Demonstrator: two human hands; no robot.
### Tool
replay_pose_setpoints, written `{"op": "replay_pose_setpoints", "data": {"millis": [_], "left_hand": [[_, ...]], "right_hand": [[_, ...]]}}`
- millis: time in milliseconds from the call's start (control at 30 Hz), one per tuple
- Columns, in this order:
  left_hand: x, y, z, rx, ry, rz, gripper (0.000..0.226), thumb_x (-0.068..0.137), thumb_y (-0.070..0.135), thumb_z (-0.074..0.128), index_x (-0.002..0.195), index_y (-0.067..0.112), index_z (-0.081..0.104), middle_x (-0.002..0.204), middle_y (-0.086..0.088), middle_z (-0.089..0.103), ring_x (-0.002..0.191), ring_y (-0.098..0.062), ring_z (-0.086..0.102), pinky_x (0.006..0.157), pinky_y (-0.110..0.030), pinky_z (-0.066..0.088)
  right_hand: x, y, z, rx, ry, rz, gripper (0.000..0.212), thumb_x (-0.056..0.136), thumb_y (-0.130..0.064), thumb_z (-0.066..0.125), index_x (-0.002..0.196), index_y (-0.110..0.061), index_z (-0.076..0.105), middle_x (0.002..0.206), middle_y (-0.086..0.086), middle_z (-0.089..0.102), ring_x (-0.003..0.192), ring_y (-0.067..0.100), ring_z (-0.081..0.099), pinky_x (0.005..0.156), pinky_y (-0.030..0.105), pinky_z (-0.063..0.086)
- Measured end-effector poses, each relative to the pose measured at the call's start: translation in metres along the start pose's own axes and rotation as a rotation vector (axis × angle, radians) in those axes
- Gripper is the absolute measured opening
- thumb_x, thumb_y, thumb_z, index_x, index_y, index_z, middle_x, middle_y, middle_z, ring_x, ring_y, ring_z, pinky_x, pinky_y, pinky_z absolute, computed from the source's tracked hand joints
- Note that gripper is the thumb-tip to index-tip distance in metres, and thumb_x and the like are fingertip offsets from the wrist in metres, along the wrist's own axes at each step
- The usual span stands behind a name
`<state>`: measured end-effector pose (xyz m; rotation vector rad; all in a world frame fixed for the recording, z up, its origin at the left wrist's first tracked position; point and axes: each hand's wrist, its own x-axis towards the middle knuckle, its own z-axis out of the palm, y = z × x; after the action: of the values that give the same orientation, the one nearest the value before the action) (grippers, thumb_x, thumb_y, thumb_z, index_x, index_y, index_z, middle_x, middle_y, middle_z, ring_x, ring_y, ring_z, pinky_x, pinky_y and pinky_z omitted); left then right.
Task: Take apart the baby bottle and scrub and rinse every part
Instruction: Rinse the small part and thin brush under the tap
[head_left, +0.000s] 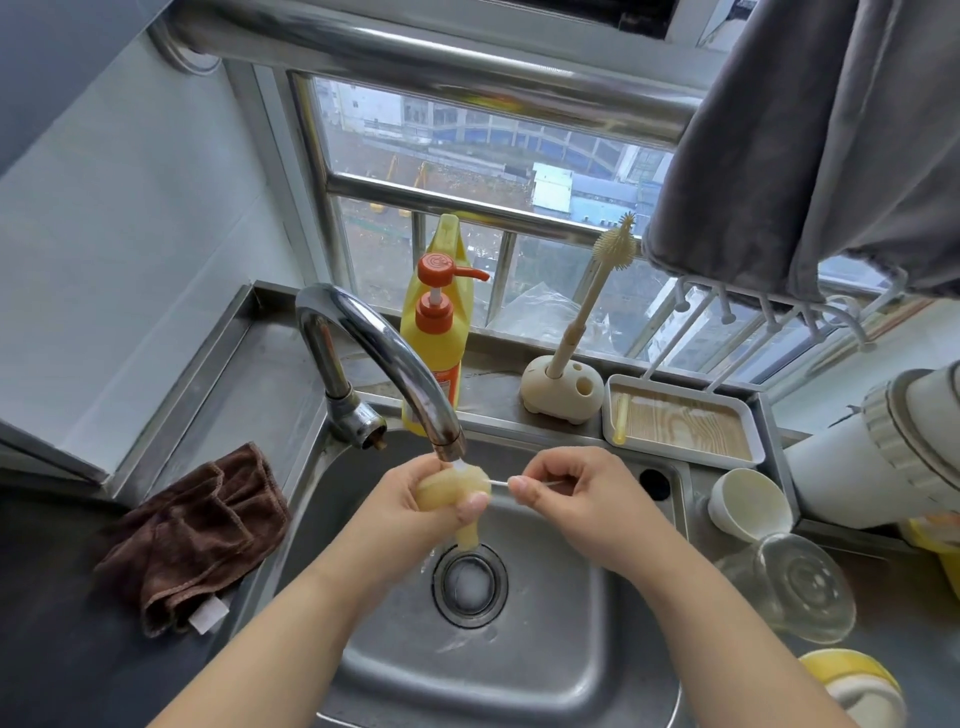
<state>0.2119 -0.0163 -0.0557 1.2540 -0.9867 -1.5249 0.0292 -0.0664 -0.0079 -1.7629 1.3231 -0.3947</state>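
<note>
Under the running faucet (384, 358), my left hand (415, 499) grips a soft yellowish silicone nipple (457, 483), and water spills off it toward the drain (470, 582). My right hand (566, 488) pinches a thin white brush (501, 483) whose tip points into the nipple. A clear bottle part (795, 587) lies on its side on the counter at the right, beside a cream cup-shaped part (748, 504). A yellow and white part (852, 686) sits at the bottom right. A long bottle brush (597, 296) stands in its cream holder (561, 389) behind the sink.
A yellow soap pump bottle (434, 343) stands behind the faucet. A white tray (680, 426) with a wood-look base holds a thin straw. A brown cloth (197, 535) lies left of the steel sink (571, 649). A grey towel (810, 135) hangs at upper right.
</note>
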Motion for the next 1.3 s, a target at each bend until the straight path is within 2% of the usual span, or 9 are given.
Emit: {"op": "replay_pose_setpoints", "data": {"millis": [133, 333, 433, 667, 767, 833, 967, 1133, 1300], "left_hand": [[0.005, 0.0, 0.005, 0.189, -0.008, -0.017, 0.034, 0.068, 0.037, 0.072, 0.088, 0.01, 0.067, 0.079, -0.001, 0.063, 0.072, -0.011, 0.058, 0.068, -0.026, 0.046], [0.005, -0.004, -0.005, 0.219, -0.021, 0.015, 0.055, 0.066, 0.049, 0.074, 0.085, -0.001, 0.06, 0.076, -0.009, 0.057, 0.074, -0.018, 0.053, 0.073, -0.033, 0.038], [0.006, -0.004, -0.004, 0.306, 0.011, 0.034, 0.053, 0.066, 0.047, 0.07, 0.086, 0.0, 0.061, 0.073, -0.004, 0.055, 0.068, -0.011, 0.051, 0.068, -0.03, 0.037], [0.002, 0.0, -0.005, 0.174, 0.009, 0.046, 0.043, 0.068, 0.05, 0.07, 0.091, 0.013, 0.065, 0.079, -0.012, 0.064, 0.077, -0.015, 0.059, 0.075, -0.031, 0.045], [0.001, 0.004, 0.006, 0.167, 0.025, -0.022, 0.04, 0.066, 0.041, 0.071, 0.097, 0.016, 0.062, 0.083, 0.0, 0.066, 0.071, -0.004, 0.061, 0.067, -0.017, 0.048], [0.003, 0.005, 0.008, 0.213, 0.034, -0.06, 0.031, 0.067, 0.033, 0.074, 0.092, 0.016, 0.064, 0.084, 0.0, 0.067, 0.069, -0.005, 0.061, 0.065, -0.019, 0.048], [0.002, 0.004, 0.005, 0.233, -0.006, -0.075, 0.007, 0.074, 0.018, 0.08, 0.077, 0.016, 0.073, 0.064, 0.006, 0.063, 0.06, -0.004, 0.054, 0.061, -0.018, 0.041], [0.001, 0.002, -0.004, 0.1, 0.018, -0.037, 0.041, 0.059, 0.046, 0.079, 0.085, 0.014, 0.075, 0.086, -0.01, 0.073, 0.078, -0.016, 0.062, 0.077, -0.027, 0.045], [0.0, 0.004, -0.004, 0.066, 0.028, -0.013, 0.042, 0.059, 0.045, 0.078, 0.08, 0.009, 0.072, 0.072, -0.007, 0.067, 0.068, -0.014, 0.055, 0.067, -0.023, 0.04]], "right_hand": [[0.004, -0.006, 0.009, -0.076, -0.006, -0.056, 0.027, 0.083, -0.025, 0.068, 0.059, -0.028, 0.059, 0.046, -0.013, 0.049, 0.049, 0.002, 0.043, 0.05, 0.012, 0.032], [0.002, 0.004, -0.006, -0.078, 0.011, 0.002, 0.028, 0.083, -0.029, 0.069, 0.057, -0.03, 0.058, 0.043, -0.014, 0.045, 0.046, 0.002, 0.041, 0.049, 0.012, 0.031], [0.003, 0.004, 0.002, -0.071, 0.015, -0.017, 0.03, 0.083, -0.028, 0.069, 0.056, -0.03, 0.058, 0.045, -0.01, 0.043, 0.046, 0.003, 0.038, 0.049, 0.013, 0.03], [0.002, 0.004, -0.005, -0.046, 0.006, 0.019, 0.03, 0.084, -0.026, 0.068, 0.057, -0.027, 0.057, 0.041, -0.016, 0.045, 0.044, 0.0, 0.042, 0.048, 0.01, 0.031], [0.004, -0.001, 0.006, -0.042, -0.008, -0.022, 0.027, 0.083, -0.025, 0.068, 0.058, -0.028, 0.06, 0.048, -0.01, 0.047, 0.048, 0.002, 0.04, 0.05, 0.013, 0.03], [0.005, -0.003, 0.01, -0.072, 0.001, -0.052, 0.027, 0.082, -0.026, 0.069, 0.058, -0.031, 0.06, 0.052, -0.008, 0.05, 0.052, 0.003, 0.043, 0.051, 0.014, 0.031], [0.004, -0.001, 0.01, -0.116, 0.017, -0.054, 0.027, 0.081, -0.028, 0.07, 0.058, -0.033, 0.058, 0.052, -0.008, 0.05, 0.055, 0.002, 0.045, 0.052, 0.013, 0.032], [0.001, 0.011, -0.002, -0.07, 0.001, 0.018, 0.028, 0.082, -0.028, 0.069, 0.057, -0.029, 0.058, 0.044, -0.013, 0.044, 0.047, 0.003, 0.037, 0.049, 0.013, 0.03], [0.002, 0.008, 0.003, -0.069, 0.012, -0.004, 0.025, 0.083, -0.029, 0.068, 0.06, -0.024, 0.061, 0.045, -0.01, 0.042, 0.047, 0.004, 0.036, 0.049, 0.014, 0.029]]}}
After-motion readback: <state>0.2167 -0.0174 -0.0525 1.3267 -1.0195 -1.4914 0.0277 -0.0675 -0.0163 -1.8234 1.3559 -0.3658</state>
